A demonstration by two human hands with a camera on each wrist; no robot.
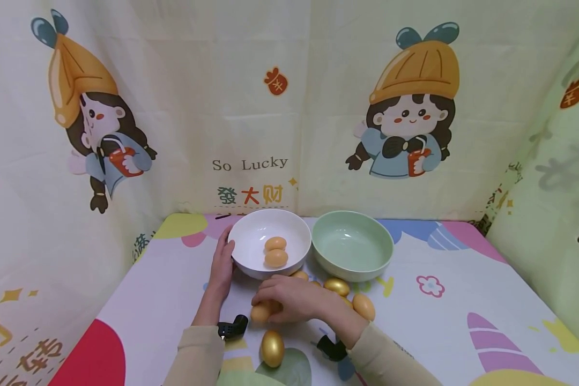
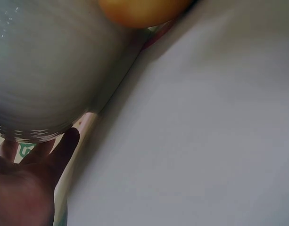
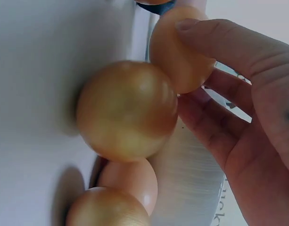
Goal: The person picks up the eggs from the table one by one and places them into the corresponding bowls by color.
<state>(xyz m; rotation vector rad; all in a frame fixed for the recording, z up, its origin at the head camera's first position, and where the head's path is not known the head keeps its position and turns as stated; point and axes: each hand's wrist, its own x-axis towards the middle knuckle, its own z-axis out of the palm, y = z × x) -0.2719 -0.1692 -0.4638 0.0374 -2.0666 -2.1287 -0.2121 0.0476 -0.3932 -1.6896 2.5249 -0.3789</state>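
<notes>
My left hand (image 1: 222, 271) rests against the left outer side of the white bowl (image 1: 243, 233), its fingers (image 2: 66, 146) touching the wall. Inside the bowl lie two brown eggs (image 1: 276, 258). In front of it my right hand (image 1: 294, 297) pinches a brown egg (image 3: 175, 52) between thumb and fingers. Beside that egg, in the right wrist view, is a large golden egg (image 3: 127, 113), with another brown egg (image 3: 135, 181) and a golden one (image 3: 106, 209) beyond.
A green bowl (image 1: 352, 244) stands right of the white one. Golden (image 1: 336, 286) and brown (image 1: 364, 306) eggs lie before it, some partly behind my right hand. Another golden egg (image 1: 272, 348) is near the front edge. A printed cloth (image 1: 328, 134) hangs behind.
</notes>
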